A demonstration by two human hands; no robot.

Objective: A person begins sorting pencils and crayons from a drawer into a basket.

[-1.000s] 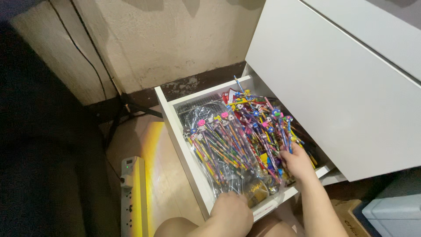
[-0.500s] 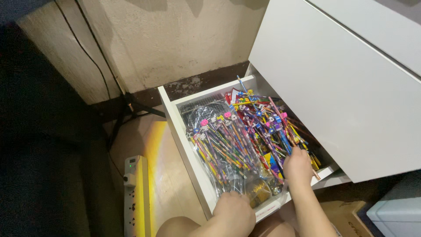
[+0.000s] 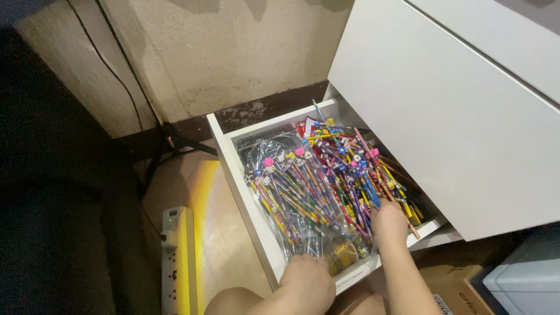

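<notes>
Rough plaster wall at twelve o'clock. White drawer [image 3: 233, 175] open, full of pencils [image 3: 326, 181]. My left hand [image 3: 307, 283] grips its front; right hand [image 3: 389, 221] in pencils, fingers hidden.

Over the last second we see the right hand [image 3: 389, 224] draw back from deep among the loose coloured pencils [image 3: 356, 175] toward the near front edge of the white drawer [image 3: 233, 175], its fingers now at the pile's near end. The left hand [image 3: 308, 281] has barely shifted on the front rim
</notes>
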